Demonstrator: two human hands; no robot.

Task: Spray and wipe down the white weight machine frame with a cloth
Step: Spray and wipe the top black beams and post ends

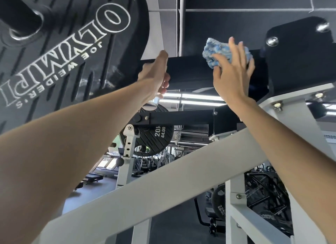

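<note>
Cloth (218, 50), crumpled blue-white, under spread right fingers (233, 50) on black bar (189, 69); left fingers (164, 83) grip bottle (156, 100).

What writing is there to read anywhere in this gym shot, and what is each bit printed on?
"JOE WEIDER'S" and "OLYMPI", upside down, the end cut off: big black weight plate.
"20K" and "44.09": smaller black plate.
"25K": dark plate low on the right; the line under it is too blurred to read.
"emon", cut off on both sides: white label at the right edge.
Pale lettering at lower right: too blurred to read.
</note>
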